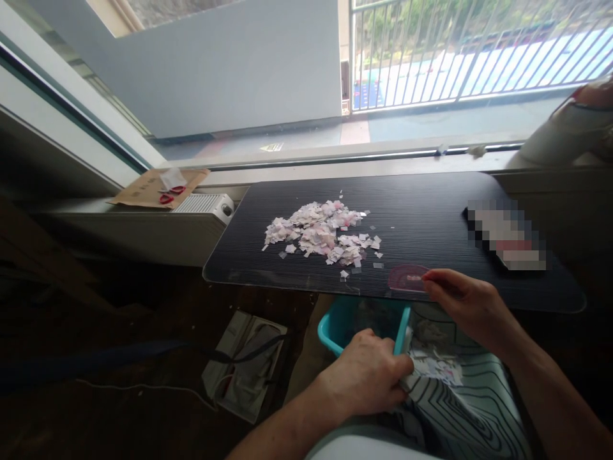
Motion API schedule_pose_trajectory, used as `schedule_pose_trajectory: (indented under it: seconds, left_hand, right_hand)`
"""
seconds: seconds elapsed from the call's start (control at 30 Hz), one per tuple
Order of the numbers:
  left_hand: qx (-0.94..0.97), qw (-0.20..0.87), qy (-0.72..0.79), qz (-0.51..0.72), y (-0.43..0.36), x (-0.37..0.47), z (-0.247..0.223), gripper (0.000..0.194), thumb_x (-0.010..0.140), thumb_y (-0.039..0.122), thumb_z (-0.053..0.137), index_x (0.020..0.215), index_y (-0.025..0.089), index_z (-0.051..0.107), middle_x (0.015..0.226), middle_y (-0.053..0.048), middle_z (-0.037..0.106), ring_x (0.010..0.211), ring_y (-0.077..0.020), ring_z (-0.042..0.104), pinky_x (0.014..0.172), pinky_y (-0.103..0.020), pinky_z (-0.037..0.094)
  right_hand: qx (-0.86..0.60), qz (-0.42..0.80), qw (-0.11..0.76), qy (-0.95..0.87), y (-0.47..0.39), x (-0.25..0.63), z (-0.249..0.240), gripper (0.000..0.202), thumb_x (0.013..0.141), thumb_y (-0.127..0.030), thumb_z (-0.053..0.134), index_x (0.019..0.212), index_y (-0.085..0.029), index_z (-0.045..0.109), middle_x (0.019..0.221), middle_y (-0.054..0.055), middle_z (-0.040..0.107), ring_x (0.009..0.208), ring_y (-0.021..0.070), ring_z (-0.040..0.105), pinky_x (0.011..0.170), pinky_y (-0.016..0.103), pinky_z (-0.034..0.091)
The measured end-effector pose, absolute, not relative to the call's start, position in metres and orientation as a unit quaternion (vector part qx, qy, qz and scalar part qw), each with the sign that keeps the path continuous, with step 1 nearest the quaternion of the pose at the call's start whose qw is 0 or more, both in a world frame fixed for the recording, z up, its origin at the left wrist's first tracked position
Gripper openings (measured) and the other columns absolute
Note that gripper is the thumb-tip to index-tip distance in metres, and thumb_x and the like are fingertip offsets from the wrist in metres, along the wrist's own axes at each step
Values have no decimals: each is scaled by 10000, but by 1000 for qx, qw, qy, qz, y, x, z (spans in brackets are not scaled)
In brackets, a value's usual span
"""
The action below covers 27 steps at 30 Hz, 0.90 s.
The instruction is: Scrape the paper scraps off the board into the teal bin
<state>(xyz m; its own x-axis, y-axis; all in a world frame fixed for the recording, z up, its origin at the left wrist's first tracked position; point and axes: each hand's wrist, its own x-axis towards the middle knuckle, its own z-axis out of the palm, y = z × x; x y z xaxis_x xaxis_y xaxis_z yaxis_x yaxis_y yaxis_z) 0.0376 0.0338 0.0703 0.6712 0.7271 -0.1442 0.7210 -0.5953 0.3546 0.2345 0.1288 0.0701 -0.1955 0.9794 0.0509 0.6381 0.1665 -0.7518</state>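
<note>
A teal plastic basin [330,335] rests on my lap below the table's front edge. Wrapped over its near right corner is my left hand [366,374], closed, with its fingertips hidden. My right hand [462,297] is at the table's front edge, finger and thumb pinching the end of a flat, see-through pink piece [406,278] with a rounded outline; its exact kind is unclear. Left of it, a loose heap of small white and pinkish paper scraps [318,230] lies on the dark table [421,211]. More scraps [438,367] lie on the patterned cloth [479,399] over my lap.
A blurred-out phone-shaped object [510,236] lies on the table's right side. On the sill at left, red-handled scissors [167,197] rest on a brown envelope [136,188] beside a white radiator [204,203]. An open box [246,364] stands on the floor.
</note>
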Motion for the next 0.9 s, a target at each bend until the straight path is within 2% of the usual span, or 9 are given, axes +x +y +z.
schedule_pose_trajectory:
  seconds: [0.1, 0.4, 0.53, 0.67, 0.83, 0.9]
  left_hand:
    - [893, 199, 404, 3, 34, 38, 72, 162, 781, 362, 626, 809, 205, 596, 720, -16, 588, 671, -198, 584, 651, -299, 405]
    - [890, 210, 405, 4, 35, 37, 71, 153, 791, 365, 622, 816, 216, 596, 715, -6, 582, 674, -195, 579, 654, -299, 403]
    - [888, 206, 411, 4, 34, 34, 70, 158, 788, 369, 620, 809, 215, 590, 716, -6, 580, 667, -193, 571, 648, -298, 394]
    - [884, 214, 415, -3, 34, 33, 71, 158, 792, 369, 614, 815, 214, 591, 723, -8, 583, 681, -195, 573, 655, -296, 393]
    - [884, 215, 415, -11, 36, 34, 71, 158, 795, 366, 607, 824, 212, 593, 734, -11, 584, 690, -194, 575, 669, -298, 399]
    - [883, 215, 418, -9, 36, 34, 71, 154, 789, 361, 611, 819, 211, 592, 729, -10, 582, 690, -194, 577, 672, -298, 400]
  right_hand:
    - [-549, 324, 249, -729, 128, 238, 70, 253, 805, -423, 579, 893, -205, 672, 754, 17, 696, 646, 165, 643, 609, 267, 494]
    - [-524, 339, 243, -743, 132, 231, 72, 239, 820, -410, 567, 876, -195, 658, 763, 15, 692, 667, 150, 632, 617, 241, 481]
    - [-523, 308, 249, -754, 137, 227, 78, 222, 817, -393, 568, 861, -196, 662, 726, 6, 682, 625, 138, 610, 591, 233, 466]
    - [-495, 324, 218, -776, 144, 224, 80, 217, 815, -386, 556, 833, -201, 667, 713, 3, 683, 613, 140, 608, 568, 233, 464]
    - [-543, 276, 304, -733, 162, 222, 74, 241, 788, -389, 577, 889, -191, 670, 754, 30, 704, 669, 168, 644, 630, 263, 491]
    - [-550, 262, 302, -733, 166, 219, 73, 243, 792, -380, 569, 899, -189, 674, 745, 30, 705, 673, 171, 646, 645, 273, 490]
